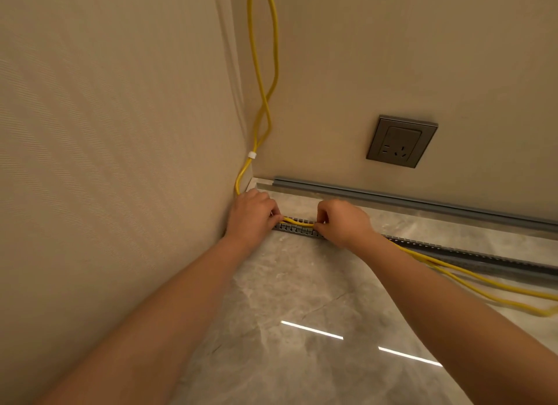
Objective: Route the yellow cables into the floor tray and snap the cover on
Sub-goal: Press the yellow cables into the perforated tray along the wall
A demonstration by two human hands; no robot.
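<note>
Two yellow cables [262, 81] hang down the wall corner, held together by a white clip [251, 155], and bend onto the floor. A grey slotted floor tray [471, 252] runs along the floor from the corner to the right. My left hand [250, 214] pinches the cables at the tray's corner end. My right hand [344, 220] pinches them a short way to the right, and the stretch of cable between my hands lies at the tray's open top. Past my right hand the cables trail loose across the floor beside the tray. The grey tray cover [422, 200] lies along the wall base.
A grey wall socket [401, 141] sits on the far wall above the cover. The left wall stands close beside my left arm. The floor is glossy grey marble tile [302, 299] with light reflections.
</note>
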